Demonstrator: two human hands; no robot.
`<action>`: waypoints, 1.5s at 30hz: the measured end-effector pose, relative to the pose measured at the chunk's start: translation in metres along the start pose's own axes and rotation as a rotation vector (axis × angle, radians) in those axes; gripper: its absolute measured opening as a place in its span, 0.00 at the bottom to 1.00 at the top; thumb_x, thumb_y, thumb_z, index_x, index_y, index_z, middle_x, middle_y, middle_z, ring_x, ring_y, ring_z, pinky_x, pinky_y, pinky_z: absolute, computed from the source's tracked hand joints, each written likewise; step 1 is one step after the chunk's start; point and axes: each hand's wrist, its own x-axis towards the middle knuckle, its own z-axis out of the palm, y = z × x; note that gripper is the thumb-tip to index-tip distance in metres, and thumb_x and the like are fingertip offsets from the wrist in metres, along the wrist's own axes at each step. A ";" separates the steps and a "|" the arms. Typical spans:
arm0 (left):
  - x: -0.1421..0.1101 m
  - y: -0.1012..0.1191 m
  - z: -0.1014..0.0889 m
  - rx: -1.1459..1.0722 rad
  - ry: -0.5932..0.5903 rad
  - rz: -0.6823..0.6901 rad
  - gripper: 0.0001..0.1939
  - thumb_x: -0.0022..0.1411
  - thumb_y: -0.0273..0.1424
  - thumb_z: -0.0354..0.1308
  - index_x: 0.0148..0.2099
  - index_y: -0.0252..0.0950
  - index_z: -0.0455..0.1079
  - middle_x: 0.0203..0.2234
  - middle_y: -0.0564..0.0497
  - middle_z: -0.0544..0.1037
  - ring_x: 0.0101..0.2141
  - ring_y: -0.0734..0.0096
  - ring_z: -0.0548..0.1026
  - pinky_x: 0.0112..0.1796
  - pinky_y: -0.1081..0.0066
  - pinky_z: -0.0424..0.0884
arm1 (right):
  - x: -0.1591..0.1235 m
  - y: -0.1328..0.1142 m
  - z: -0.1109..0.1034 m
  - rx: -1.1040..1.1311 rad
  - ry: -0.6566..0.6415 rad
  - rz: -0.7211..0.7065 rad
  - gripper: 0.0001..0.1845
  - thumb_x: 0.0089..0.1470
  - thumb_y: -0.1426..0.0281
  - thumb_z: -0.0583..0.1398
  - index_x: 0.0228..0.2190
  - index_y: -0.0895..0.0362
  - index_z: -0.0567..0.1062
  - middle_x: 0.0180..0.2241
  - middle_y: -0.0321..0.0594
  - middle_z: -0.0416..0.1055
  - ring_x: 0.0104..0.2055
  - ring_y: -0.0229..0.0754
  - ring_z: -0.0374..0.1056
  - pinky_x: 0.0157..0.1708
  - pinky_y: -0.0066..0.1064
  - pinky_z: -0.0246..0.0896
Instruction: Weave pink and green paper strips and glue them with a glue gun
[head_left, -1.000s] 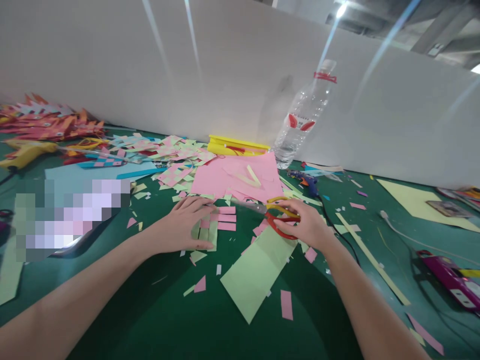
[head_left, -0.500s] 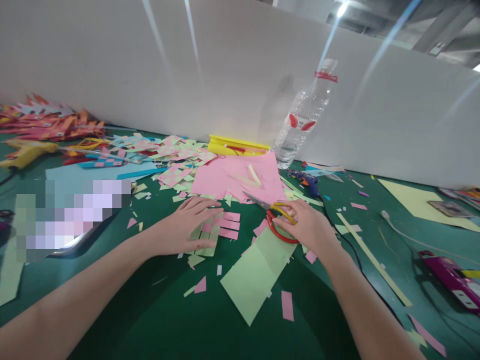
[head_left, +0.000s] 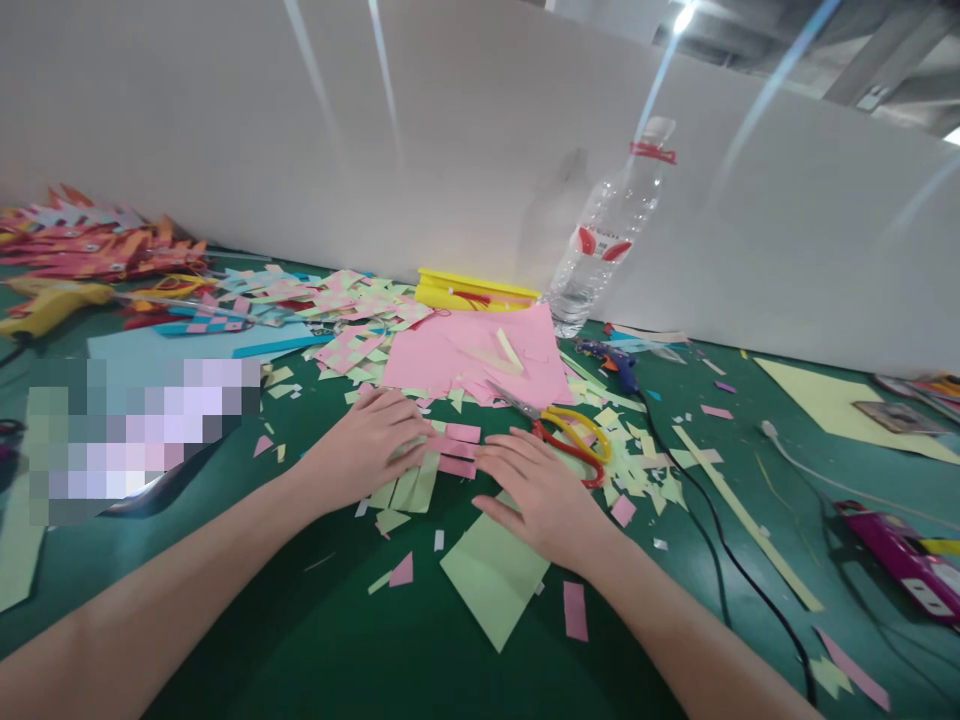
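My left hand (head_left: 367,447) lies flat, fingers spread, on a small woven piece of pale green and pink paper strips (head_left: 431,467) on the green table. My right hand (head_left: 534,487) rests open beside it, fingertips touching the pink strip ends, palm over a pale green sheet (head_left: 491,585). The scissors (head_left: 564,431) with red and yellow handles lie free on the table just right of that hand.
A pink sheet (head_left: 480,355), a yellow tray (head_left: 474,291) and a clear water bottle (head_left: 609,233) stand behind. Woven squares and scraps litter the left. A glue gun (head_left: 45,305) lies far left, another (head_left: 609,358) with a black cord right. A white wall backs the table.
My right hand has let go of the scissors, leaving them on the table, and moved left to the woven strips. The left hand has stayed pressed on the piece.
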 end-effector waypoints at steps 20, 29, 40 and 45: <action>0.004 0.002 0.003 -0.029 -0.033 -0.017 0.14 0.66 0.39 0.47 0.41 0.40 0.71 0.35 0.50 0.74 0.40 0.64 0.68 0.45 0.60 0.58 | 0.003 -0.005 0.008 0.032 -0.108 -0.007 0.26 0.60 0.58 0.50 0.55 0.58 0.63 0.57 0.44 0.63 0.61 0.43 0.54 0.61 0.47 0.47; 0.009 0.004 0.012 0.001 0.031 -0.061 0.16 0.66 0.39 0.46 0.35 0.37 0.71 0.30 0.52 0.74 0.36 0.65 0.70 0.44 0.60 0.59 | 0.005 -0.005 0.008 0.000 -0.167 -0.021 0.30 0.60 0.56 0.48 0.58 0.61 0.59 0.60 0.45 0.58 0.63 0.44 0.50 0.62 0.48 0.43; 0.010 0.002 0.012 -0.028 0.067 -0.146 0.11 0.65 0.34 0.44 0.33 0.38 0.64 0.30 0.50 0.75 0.35 0.65 0.70 0.41 0.60 0.61 | 0.003 0.006 -0.006 0.011 0.089 0.068 0.25 0.60 0.60 0.49 0.56 0.55 0.59 0.56 0.45 0.64 0.59 0.46 0.57 0.60 0.49 0.47; 0.011 0.004 0.014 -0.098 0.078 -0.196 0.09 0.64 0.34 0.45 0.43 0.36 0.62 0.27 0.53 0.75 0.32 0.66 0.72 0.45 0.60 0.60 | 0.001 0.020 -0.012 0.018 0.211 0.178 0.22 0.60 0.62 0.50 0.54 0.54 0.61 0.52 0.45 0.67 0.56 0.46 0.61 0.59 0.49 0.48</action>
